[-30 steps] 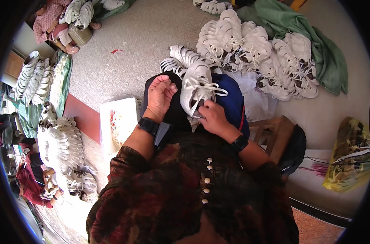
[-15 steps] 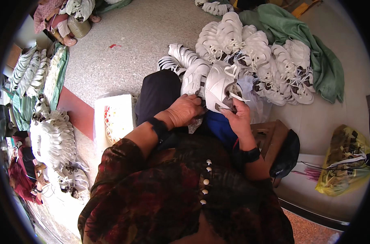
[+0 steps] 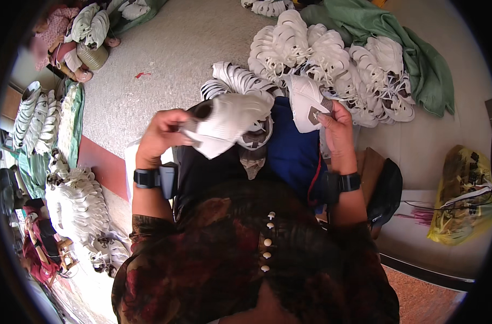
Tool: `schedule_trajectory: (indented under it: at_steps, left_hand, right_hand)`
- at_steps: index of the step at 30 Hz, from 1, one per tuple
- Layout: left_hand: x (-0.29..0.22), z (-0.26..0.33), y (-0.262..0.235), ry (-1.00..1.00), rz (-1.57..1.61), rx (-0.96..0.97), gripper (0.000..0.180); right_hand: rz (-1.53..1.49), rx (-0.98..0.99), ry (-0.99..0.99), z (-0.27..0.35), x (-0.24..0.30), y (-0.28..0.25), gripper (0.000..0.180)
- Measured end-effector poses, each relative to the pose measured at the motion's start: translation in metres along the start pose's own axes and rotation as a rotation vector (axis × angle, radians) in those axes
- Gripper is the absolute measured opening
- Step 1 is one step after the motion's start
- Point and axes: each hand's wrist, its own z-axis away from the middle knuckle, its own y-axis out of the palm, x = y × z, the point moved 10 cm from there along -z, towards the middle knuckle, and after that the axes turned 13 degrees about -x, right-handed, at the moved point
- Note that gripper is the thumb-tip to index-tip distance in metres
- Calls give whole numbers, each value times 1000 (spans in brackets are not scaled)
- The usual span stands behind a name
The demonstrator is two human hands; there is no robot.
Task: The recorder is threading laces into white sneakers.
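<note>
My left hand (image 3: 160,135) grips a white shoe upper (image 3: 229,121) by its heel end and holds it up in front of my chest. My right hand (image 3: 336,132) holds a second white shoe upper (image 3: 305,102) by its lower edge, just to the right of the first. Both pieces hang above my lap, which is covered by blue cloth (image 3: 289,154). A grey-trimmed upper (image 3: 254,148) lies under the left one.
A large heap of white shoe uppers (image 3: 332,59) lies ahead on the floor, beside a green cloth (image 3: 419,59). More uppers are stacked at left (image 3: 78,205) and far left (image 3: 32,121). A yellow bag (image 3: 464,194) sits at right, a dark bag (image 3: 386,189) beside my right arm.
Both hands have risen from my lap and moved apart. The single upper they worked on together is now in my left hand, and my right hand has taken a second one.
</note>
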Motion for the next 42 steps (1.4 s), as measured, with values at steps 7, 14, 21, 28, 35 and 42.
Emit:
schedule_trajectory:
  at_steps: [7, 14, 21, 28, 35, 42]
  left_hand:
    - [14, 37, -124, 439, 951, -293, 47]
    - [34, 12, -60, 141, 766, -400, 53]
    - [11, 2, 39, 215, -127, -201, 31]
    - [25, -5, 160, 577, -938, 210, 30]
    - [15, -6, 158, 618, -835, 159, 23]
    - [47, -51, 126, 547, -859, -413, 40]
  right_hand:
    - [645, 411, -152, 27, -27, 89, 19]
    - [1058, 652, -555, 77, -118, 130, 14]
    - [837, 435, -337, 55, -98, 104, 7]
    - [435, -248, -117, 0, -83, 15, 17]
    - [902, 8, -321, 17, -115, 75, 45]
    - [881, -53, -394, 27, -115, 69, 51]
